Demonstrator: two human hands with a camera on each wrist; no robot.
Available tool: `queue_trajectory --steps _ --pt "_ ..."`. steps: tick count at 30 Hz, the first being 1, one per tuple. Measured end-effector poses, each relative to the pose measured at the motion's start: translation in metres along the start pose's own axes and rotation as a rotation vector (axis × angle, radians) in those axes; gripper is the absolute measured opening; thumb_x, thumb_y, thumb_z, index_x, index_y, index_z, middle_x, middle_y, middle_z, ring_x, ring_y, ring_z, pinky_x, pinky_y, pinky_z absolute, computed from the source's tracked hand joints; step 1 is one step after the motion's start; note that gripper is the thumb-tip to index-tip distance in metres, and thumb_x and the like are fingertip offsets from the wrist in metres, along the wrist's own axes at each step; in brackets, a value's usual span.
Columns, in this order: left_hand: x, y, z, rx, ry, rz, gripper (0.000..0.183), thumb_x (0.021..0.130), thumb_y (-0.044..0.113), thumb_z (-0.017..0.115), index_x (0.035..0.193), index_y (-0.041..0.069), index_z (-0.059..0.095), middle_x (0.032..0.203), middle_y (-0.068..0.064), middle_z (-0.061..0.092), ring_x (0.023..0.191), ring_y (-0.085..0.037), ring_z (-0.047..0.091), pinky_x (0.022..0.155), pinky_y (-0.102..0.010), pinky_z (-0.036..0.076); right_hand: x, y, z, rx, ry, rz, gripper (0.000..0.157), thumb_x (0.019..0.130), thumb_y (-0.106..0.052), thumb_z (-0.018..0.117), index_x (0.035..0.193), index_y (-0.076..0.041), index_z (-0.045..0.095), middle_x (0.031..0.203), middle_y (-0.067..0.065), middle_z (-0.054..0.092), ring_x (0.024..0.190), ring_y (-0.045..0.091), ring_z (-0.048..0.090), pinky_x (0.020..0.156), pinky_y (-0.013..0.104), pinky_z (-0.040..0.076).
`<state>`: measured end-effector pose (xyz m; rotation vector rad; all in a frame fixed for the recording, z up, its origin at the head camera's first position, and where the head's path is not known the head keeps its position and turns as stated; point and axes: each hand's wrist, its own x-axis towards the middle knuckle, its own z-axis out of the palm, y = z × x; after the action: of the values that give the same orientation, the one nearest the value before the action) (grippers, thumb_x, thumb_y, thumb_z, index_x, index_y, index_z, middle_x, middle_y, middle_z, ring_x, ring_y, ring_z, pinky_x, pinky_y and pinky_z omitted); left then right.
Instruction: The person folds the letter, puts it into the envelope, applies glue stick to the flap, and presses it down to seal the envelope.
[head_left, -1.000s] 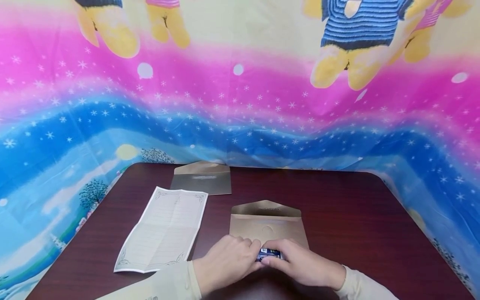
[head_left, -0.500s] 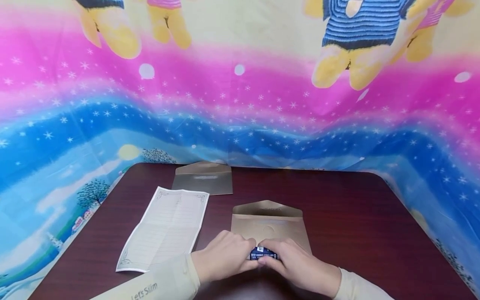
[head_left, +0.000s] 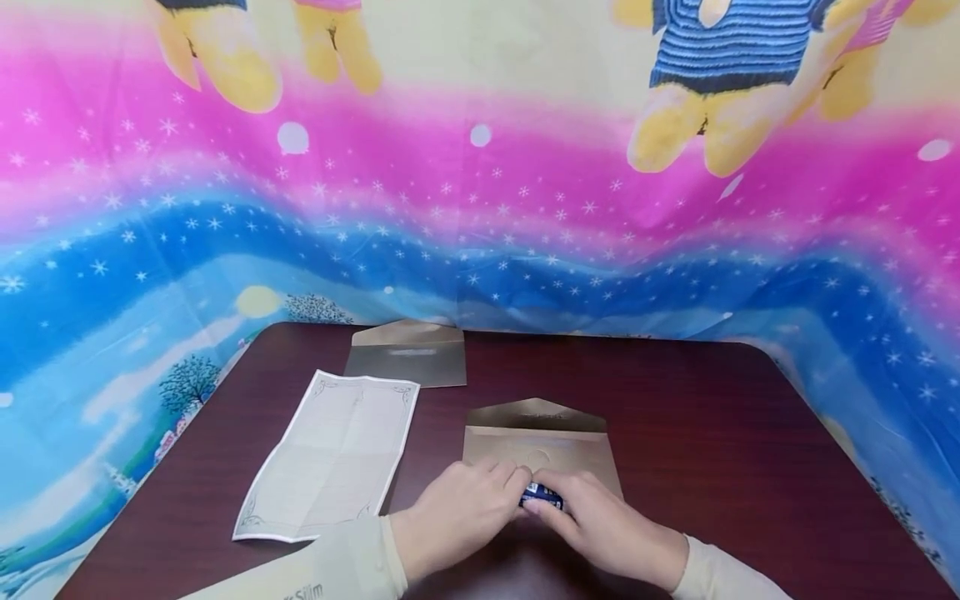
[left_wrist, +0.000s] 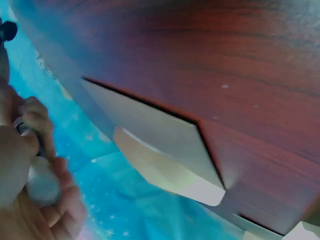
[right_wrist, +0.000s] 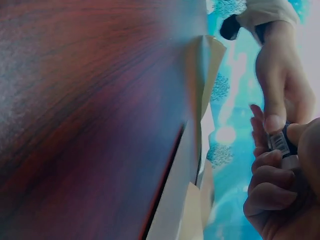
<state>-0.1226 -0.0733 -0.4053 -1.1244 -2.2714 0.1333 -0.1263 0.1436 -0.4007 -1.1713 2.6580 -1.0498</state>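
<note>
Both hands meet over the near edge of the table, holding one small dark-blue tube with white print (head_left: pixel 542 497), shaped like a glue stick. My left hand (head_left: pixel 459 518) grips its left end with fingers curled over the top. From the other side my right hand (head_left: pixel 603 521) pinches it between thumb and fingers. A pale rounded end of the tube (left_wrist: pixel 44 185) shows between the hands in the left wrist view. The right wrist view shows a barcode label on the tube (right_wrist: pixel 278 142). Just behind the hands lies a brown envelope (head_left: pixel 536 444), flap raised, its lower part hidden.
A creased sheet of bordered letter paper (head_left: pixel 330 454) lies at the left. Behind it, a second brown envelope (head_left: pixel 405 365) with its flap up sits at the table's back edge. A printed cloth (head_left: pixel 480 217) hangs around the dark-red wooden table (head_left: pixel 720 433).
Both hands keep hold of the tube and shift slightly, turning it a little between them. Its print shows less than half a second ago. The envelopes and paper stay put.
</note>
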Motion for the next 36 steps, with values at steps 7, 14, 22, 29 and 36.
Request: queue_trajectory --steps 7,14,22,29,36 --pt "-0.003 0.0 0.002 -0.019 -0.028 0.024 0.038 0.097 0.054 0.058 0.081 0.019 0.054 0.058 0.012 0.052 0.044 -0.005 0.046 0.038 -0.023 0.03 0.0 -0.002 -0.001 -0.029 -0.05 -0.026 0.018 0.104 -0.04 0.053 0.092 -0.029 0.06 0.078 -0.021 0.052 0.068 -0.009 0.047 0.064 0.014 0.045" --pt "-0.001 0.001 -0.001 -0.009 -0.079 0.014 0.04 0.098 0.055 0.056 0.078 0.022 0.054 0.051 0.014 0.047 0.04 -0.003 0.039 0.037 -0.024 0.026 -0.004 -0.001 0.002 -0.065 -0.017 -0.079 0.013 0.102 -0.037 0.056 0.094 -0.028 0.06 0.079 -0.021 0.051 0.069 -0.009 0.045 0.063 0.012 0.043" --pt "0.003 -0.003 -0.008 -0.148 -0.221 -0.076 0.039 0.095 0.056 0.06 0.078 0.022 0.056 0.054 0.015 0.048 0.044 -0.003 0.039 0.04 -0.024 0.028 -0.003 -0.004 0.005 -0.202 0.077 -0.151 0.011 0.1 -0.035 0.061 0.102 -0.025 0.064 0.09 -0.021 0.06 0.078 -0.008 0.052 0.07 0.013 0.047" --pt "0.005 -0.015 -0.009 -0.597 -0.404 -0.226 0.029 0.093 0.049 0.066 0.079 0.025 0.058 0.062 0.018 0.047 0.054 0.002 0.042 0.048 -0.02 0.032 -0.001 -0.008 0.006 -0.274 0.105 -0.164 0.014 0.099 -0.035 0.062 0.104 -0.022 0.065 0.094 -0.018 0.063 0.083 -0.007 0.055 0.073 0.016 0.051" --pt "-0.005 -0.017 -0.005 -0.421 -0.14 -0.072 0.025 0.096 0.045 0.064 0.101 0.021 0.062 0.081 0.015 0.059 0.06 0.0 0.051 0.048 -0.018 0.037 0.003 -0.003 -0.001 0.047 -0.027 0.005 0.02 0.105 -0.033 0.053 0.091 -0.021 0.061 0.075 -0.018 0.048 0.066 -0.008 0.045 0.059 0.016 0.045"
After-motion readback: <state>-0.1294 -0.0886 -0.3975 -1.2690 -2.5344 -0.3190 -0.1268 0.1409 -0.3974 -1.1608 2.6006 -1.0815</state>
